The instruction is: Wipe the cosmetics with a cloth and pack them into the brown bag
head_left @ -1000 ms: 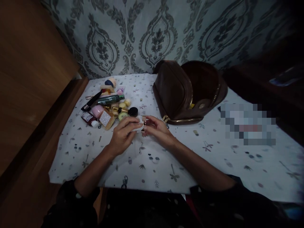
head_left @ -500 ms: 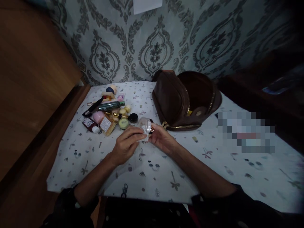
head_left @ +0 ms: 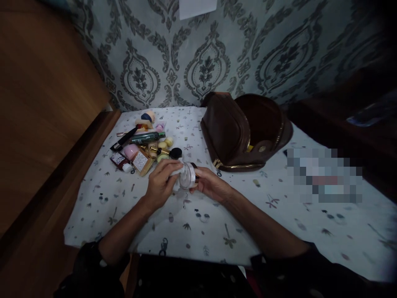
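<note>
My right hand (head_left: 212, 183) grips a round clear cosmetic jar (head_left: 187, 176) with a dark, shiny end, tilted so its clear side faces left. Pinched in the fingers of my left hand (head_left: 161, 182) is a crumpled white tissue (head_left: 178, 174), pressed against the jar's left side. Just beyond the hands lies a pile of cosmetics. It includes a black round lid or pot (head_left: 175, 153), a green-capped bottle (head_left: 145, 138), a glittery silver compact (head_left: 142, 162) and a dark red bottle with a white cap (head_left: 119, 160).
A brown bag (head_left: 228, 128) stands unzipped at the back right of the table, which has a white patterned cover (head_left: 217, 240). A pixelated item (head_left: 324, 176) lies farther right. A wooden panel (head_left: 46, 103) borders the left, and a patterned wall (head_left: 207, 62) rises behind.
The jar has turned and come slightly lower and nearer to me. My left hand has shifted the tissue up along the jar's left side. The view has moved slightly.
</note>
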`<state>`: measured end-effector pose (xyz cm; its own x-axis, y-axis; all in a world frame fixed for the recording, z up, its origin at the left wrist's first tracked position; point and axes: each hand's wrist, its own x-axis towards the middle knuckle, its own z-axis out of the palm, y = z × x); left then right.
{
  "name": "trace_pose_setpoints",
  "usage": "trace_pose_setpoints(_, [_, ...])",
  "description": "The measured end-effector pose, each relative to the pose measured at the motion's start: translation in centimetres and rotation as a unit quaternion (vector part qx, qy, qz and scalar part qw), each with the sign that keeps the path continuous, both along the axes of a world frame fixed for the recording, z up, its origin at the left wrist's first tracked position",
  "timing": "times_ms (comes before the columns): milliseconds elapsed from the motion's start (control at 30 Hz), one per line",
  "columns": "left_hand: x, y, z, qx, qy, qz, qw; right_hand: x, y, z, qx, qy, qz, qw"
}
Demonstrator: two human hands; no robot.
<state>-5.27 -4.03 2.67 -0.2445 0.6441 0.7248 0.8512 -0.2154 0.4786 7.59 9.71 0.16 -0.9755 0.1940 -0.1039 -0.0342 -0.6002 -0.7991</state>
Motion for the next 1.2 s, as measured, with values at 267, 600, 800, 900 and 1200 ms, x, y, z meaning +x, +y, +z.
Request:
trace_pose_setpoints(267, [-0.4, 0.2, -0.4, -0.046, -0.025, 0.016, 0.999, -0.1, 0.1, -0.2, 0.017, 0.042, -0.083, 0.996])
trace_pose_setpoints(600, [-0.6, 0.6, -1.0, -0.12, -0.26, -0.041, 0.957, 0.0, 1.2, -0.6, 0.21, 0.01, -0.18, 0.961])
trace_pose_setpoints(800, [-1.0, 0.4, 0.5, -0.112, -0.497, -0.006, 0.86, 0.7, 1.0, -0.1, 0.339, 0.035, -0.144, 0.929])
trace_pose_setpoints(900, [-1.0, 0.6, 0.8, -0.082, -0.586, 0.004, 0.806, 1.3, 0.8, 1.0, 0.302, 0.039, -0.074, 0.95])
trace_pose_setpoints(1200, [-0.7, 1.6, -1.3, -0.146, -0.596, 0.053, 0.788, 4.4, 5.1, 8.0, -0.003, 0.178, -0.17, 0.969])
